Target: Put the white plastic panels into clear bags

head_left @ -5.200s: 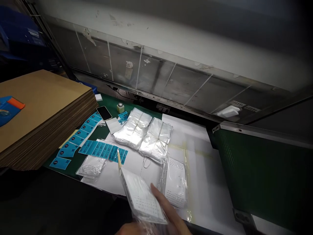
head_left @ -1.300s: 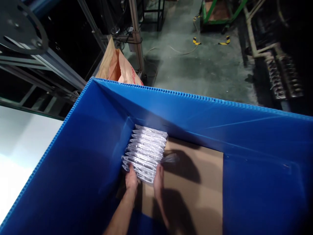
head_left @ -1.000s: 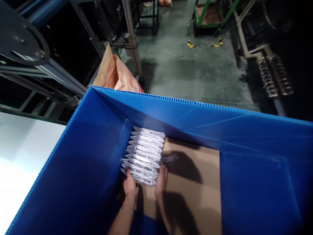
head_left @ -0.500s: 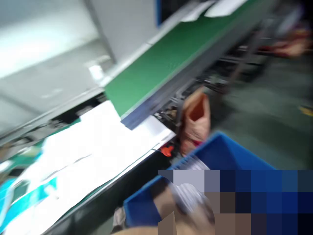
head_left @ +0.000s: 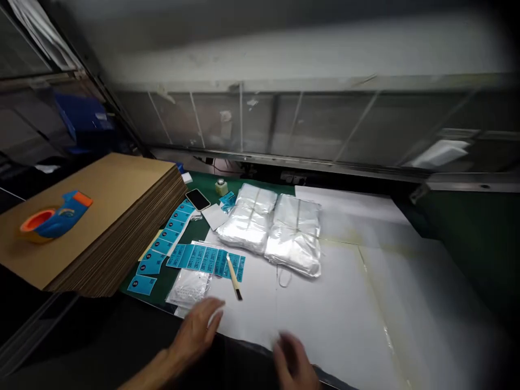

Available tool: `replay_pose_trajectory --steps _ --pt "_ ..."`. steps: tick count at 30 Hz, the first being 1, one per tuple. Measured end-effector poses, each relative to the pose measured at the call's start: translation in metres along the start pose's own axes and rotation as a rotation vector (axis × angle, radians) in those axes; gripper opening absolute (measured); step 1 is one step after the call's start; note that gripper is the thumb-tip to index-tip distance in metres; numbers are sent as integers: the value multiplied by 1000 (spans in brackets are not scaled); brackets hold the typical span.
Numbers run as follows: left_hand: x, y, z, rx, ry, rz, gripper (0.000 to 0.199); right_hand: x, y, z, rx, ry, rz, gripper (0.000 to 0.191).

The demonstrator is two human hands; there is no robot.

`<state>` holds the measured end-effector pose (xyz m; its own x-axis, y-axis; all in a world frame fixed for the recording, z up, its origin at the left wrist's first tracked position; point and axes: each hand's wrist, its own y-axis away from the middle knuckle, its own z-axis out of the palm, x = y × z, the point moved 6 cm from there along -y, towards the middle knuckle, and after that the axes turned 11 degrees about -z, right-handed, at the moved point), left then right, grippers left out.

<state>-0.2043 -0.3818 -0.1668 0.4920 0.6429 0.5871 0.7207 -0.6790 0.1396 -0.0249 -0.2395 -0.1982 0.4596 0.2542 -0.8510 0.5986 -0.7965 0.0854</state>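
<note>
My left hand [head_left: 200, 326] hovers at the table's front edge, thumb and fingers apart, holding nothing. Just beyond it lie a clear bag of small white pieces [head_left: 189, 287] and a strip of blue printed labels [head_left: 203, 259]. A cream-coloured cutter-like stick with a dark tip [head_left: 234, 277] rests partly on those labels. To the right, my right hand [head_left: 296, 362] is blurred over the edge of the white sheet [head_left: 333, 309]; its thumb and fingers look parted, with nothing visible between them. Two tied bundles of clear plastic bags, one left [head_left: 248, 216] and one right [head_left: 294, 233], lie farther back.
At left stands a stack of cardboard sheets [head_left: 122, 179] with a blue and orange tape dispenser [head_left: 60, 216] on top. Another run of blue labels [head_left: 162, 241], a phone [head_left: 197, 199] and a small jar [head_left: 221, 187] occupy the green mat. A blue bin [head_left: 83, 116] is behind.
The view has swung left, from the green conveyor and blue bin to the table with labels and bag bundles. An arm showed over the bin earlier; now both hands are at the table edge.
</note>
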Motion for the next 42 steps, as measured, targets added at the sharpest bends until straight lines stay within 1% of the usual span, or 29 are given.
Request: replay_pose_trajectory --steps 1,2,3,4,5,6,7,8,9,11,13,15,16,17,19,21,23,25,27,29,30,31,33,34,35,36,38,40,42 --pt "-23 -19 -13 74 -109 52 31 -13 -28 35 -99 80 -66 34" --pt "-43 -36 -21 124 -207 85 34 -25 -54 68 -196 162 -131 37" --pt "-60 -50 -26 150 -289 106 39 -33 -76 99 -277 237 -185 40" --pt "-75 -60 -28 162 -348 106 45 -38 -94 125 -333 298 -218 43" --pt "-88 -66 -30 174 -376 89 50 -40 -108 145 -361 335 -227 44" --pt "-100 -69 -32 186 -380 58 55 -40 -118 160 -380 357 -216 43" --pt "-110 -68 -33 203 -363 9 60 -40 -125 171 -406 376 -202 41" --pt "-120 -64 -35 226 -328 -49 63 -38 -128 176 -430 387 -182 37" --pt "-129 -59 -36 248 -279 -114 67 -37 -130 178 -448 393 -154 32" --pt "-147 -45 -36 288 -159 -261 74 -36 -128 173 -469 390 -74 24" --pt "-161 -35 -30 304 -54 -398 79 -37 -126 167 -478 364 17 20" --pt "-167 -31 -20 294 -4 -486 84 -41 -126 165 -464 303 102 20" --pt "-166 -32 -14 285 -3 -503 88 -45 -128 167 -448 272 114 21" --pt "-165 -33 -9 275 -13 -508 93 -51 -133 172 -431 244 98 22" --pt "-160 -39 -1 264 -50 -509 98 -65 -147 188 -419 204 -8 27" --pt "-158 -42 2 273 -88 -515 95 -80 -162 209 -459 200 -155 35" --pt "-161 -44 0 292 -111 -528 89 -90 -174 229 -520 213 -246 40" --pt "-168 -43 -5 287 -124 -531 85 -92 -183 240 -561 211 -263 37" --pt "-175 -41 -13 270 -137 -521 85 -86 -189 236 -537 186 -198 32" --pt "-177 -38 -26 271 -137 -495 88 -72 -192 220 -468 185 -98 32" --pt "-175 -38 -34 283 -127 -476 87 -64 -194 211 -428 195 -68 33" --pt "-171 -39 -41 299 -107 -453 82 -58 -195 202 -400 203 -68 32" --pt "-155 -47 -50 308 -55 -357 64 -48 -197 190 -382 214 -146 29" --pt "-143 -53 -50 288 -44 -276 57 -45 -197 186 -394 233 -205 28" --pt "-129 -60 -45 248 -54 -174 54 -43 -196 185 -416 273 -260 28" --pt "-116 -67 -37 186 -84 -69 53 -40 -195 185 -443 330 -298 28" --pt "-94 -80 -13 46 -181 99 54 -34 -193 184 -488 448 -322 32" --pt "-83 -90 11 -61 -260 164 56 -29 -190 181 -511 505 -302 33" --pt "-81 -96 26 -116 -300 177 58 -23 -189 174 -531 504 -265 32"
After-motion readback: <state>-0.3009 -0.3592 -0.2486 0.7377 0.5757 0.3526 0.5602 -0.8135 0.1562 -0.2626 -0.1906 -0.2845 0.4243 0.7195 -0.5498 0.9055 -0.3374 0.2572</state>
